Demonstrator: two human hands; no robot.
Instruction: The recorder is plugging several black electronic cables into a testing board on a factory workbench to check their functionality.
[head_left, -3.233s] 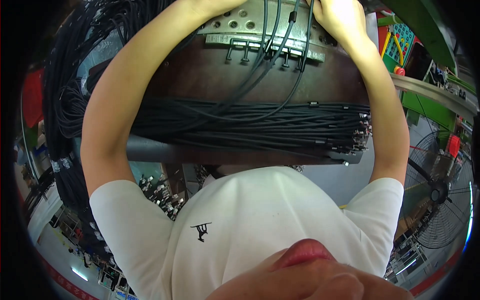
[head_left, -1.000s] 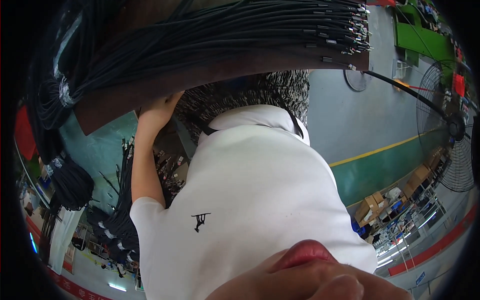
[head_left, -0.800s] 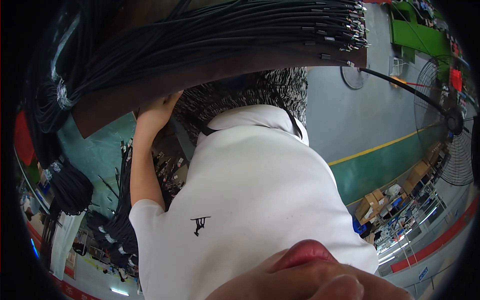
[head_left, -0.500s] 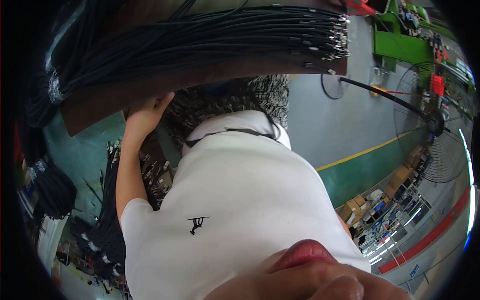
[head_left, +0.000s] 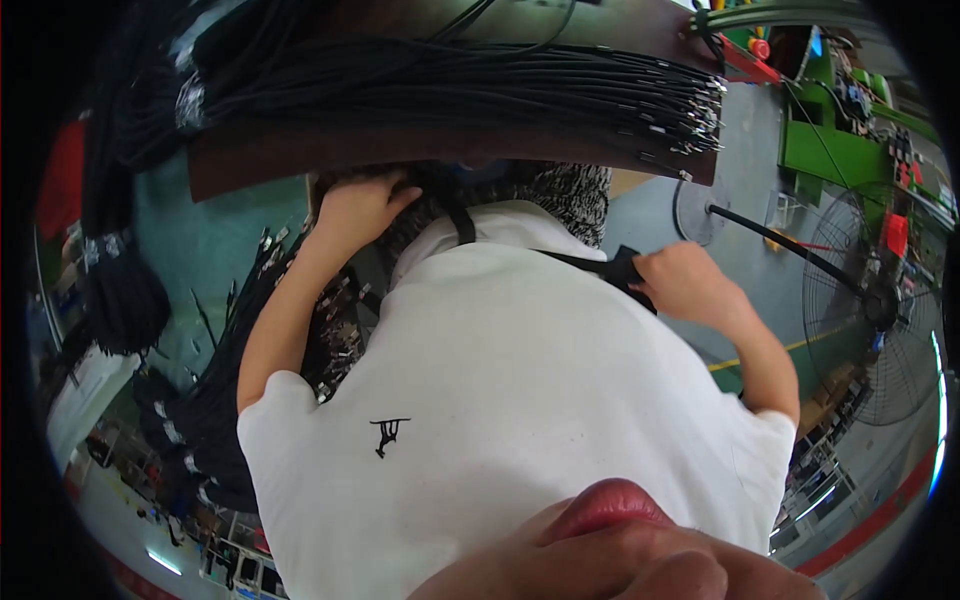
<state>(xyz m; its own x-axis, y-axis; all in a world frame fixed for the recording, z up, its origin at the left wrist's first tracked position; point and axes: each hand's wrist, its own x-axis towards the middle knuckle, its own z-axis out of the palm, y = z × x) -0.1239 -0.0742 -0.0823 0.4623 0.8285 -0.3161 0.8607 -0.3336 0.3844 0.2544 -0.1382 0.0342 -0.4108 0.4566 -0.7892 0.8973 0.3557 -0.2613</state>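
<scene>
1. Black, soft-looking fabric piece (head_left: 625, 268) at the right side of the waist: this is the thing in hand, just in front of the white short-sleeved shirt (head_left: 540, 350). It seems to join a thin black strap (head_left: 572, 260) that crosses the waist.

2. The step in hand looks like handling that piece at the waist; the dark brown desk (head_left: 430, 148), with its long bundle of black cables (head_left: 450, 90), is touched by neither hand as far as can be seen.

3. The next move, as I judge it, calls for a steady pinch on the fabric and for the left hand to stay clear of the desk's near edge.

4. The right hand (head_left: 685, 280) has its fingers curled and closed on the fabric piece.

5. The left hand (head_left: 357, 212) is near the black-and-white patterned cloth (head_left: 580, 190) over the lap, thumb standing off from the fingers; its fingertips are obscured, so I cannot tell whether it grips anything.

6. The two hands are well apart.
</scene>
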